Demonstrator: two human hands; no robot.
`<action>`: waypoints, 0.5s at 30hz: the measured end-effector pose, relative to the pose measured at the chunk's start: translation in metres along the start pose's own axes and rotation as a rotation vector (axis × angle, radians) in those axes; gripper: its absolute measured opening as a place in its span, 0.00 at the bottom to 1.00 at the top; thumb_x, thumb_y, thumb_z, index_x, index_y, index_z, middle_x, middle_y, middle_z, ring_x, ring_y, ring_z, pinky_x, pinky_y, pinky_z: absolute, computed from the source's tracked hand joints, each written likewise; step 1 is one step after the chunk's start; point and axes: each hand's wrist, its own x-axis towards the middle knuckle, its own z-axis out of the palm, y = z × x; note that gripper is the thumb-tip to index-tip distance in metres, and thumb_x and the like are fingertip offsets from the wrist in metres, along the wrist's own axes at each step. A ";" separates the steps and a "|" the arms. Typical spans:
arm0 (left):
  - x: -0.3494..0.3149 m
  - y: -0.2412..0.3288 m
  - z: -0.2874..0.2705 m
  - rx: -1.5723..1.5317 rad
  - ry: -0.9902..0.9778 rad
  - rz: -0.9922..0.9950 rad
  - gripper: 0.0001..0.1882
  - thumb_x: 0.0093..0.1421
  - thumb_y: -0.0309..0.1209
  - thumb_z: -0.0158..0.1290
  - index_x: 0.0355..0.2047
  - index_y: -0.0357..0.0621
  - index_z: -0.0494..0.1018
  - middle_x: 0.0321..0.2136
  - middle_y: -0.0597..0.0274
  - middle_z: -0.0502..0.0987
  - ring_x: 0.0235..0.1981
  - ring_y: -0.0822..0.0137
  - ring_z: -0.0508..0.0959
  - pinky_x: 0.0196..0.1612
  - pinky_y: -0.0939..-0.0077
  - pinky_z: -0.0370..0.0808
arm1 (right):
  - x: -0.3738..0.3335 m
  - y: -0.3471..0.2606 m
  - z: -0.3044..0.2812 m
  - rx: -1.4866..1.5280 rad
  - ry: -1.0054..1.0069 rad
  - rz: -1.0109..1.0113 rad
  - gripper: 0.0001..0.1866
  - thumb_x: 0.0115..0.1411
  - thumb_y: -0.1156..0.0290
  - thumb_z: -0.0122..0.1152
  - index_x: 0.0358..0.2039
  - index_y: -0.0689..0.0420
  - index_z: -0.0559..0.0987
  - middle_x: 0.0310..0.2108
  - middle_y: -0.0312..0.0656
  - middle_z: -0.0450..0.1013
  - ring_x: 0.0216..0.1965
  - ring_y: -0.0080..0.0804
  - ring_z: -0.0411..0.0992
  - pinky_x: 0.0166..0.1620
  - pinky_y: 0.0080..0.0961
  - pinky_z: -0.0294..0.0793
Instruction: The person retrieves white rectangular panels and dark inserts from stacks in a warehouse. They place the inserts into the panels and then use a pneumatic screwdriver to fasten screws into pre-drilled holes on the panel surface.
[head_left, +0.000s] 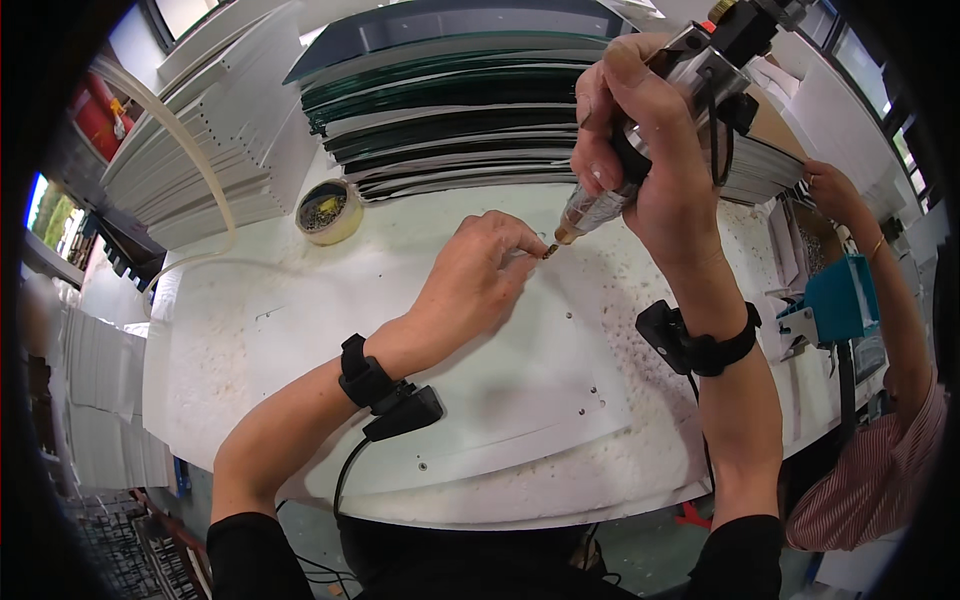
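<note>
My right hand (665, 150) is wrapped round a power driver (600, 205) with a clear tapered nose and a metal upper body. Its tip slants down and left to the white sheet (470, 400) on the table. At that tip the thumb and forefinger of my left hand (480, 280) are pinched together, the rest of the hand resting on the sheet. A small dark piece shows between the fingertips and the tip; I cannot make out whether it is a fastener or the bit. Several small dark fasteners (590, 395) dot the sheet's right side.
A round tub (330, 212) of small parts stands at back left. Behind it rise stacked dark-edged panels (440, 110) and white panels (220, 130). A clear hose (200, 150) curves down at left. At right are a teal device (845, 300) and a co-worker's arm (875, 240).
</note>
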 end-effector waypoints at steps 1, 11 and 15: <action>0.004 -0.005 0.002 0.049 0.014 0.032 0.10 0.65 0.26 0.55 0.44 0.37 0.80 0.47 0.55 0.78 0.47 0.59 0.75 0.51 0.67 0.74 | 0.002 0.005 0.004 -0.013 0.011 -0.003 0.17 0.71 0.56 0.56 0.32 0.56 0.70 0.26 0.36 0.68 0.15 0.18 0.62 0.21 0.20 0.67; 0.012 -0.012 0.006 0.022 -0.017 -0.029 0.13 0.64 0.24 0.49 0.43 0.34 0.81 0.49 0.51 0.77 0.53 0.53 0.72 0.57 0.62 0.71 | 0.007 0.025 0.003 -0.028 0.061 0.048 0.15 0.68 0.58 0.61 0.32 0.56 0.73 0.26 0.37 0.71 0.15 0.20 0.65 0.20 0.21 0.67; 0.011 -0.014 0.005 0.046 -0.035 0.000 0.14 0.65 0.24 0.47 0.45 0.34 0.80 0.49 0.50 0.77 0.53 0.52 0.72 0.58 0.61 0.70 | 0.009 0.029 0.000 0.008 0.023 0.046 0.15 0.69 0.58 0.60 0.33 0.56 0.73 0.25 0.37 0.71 0.15 0.20 0.64 0.20 0.22 0.67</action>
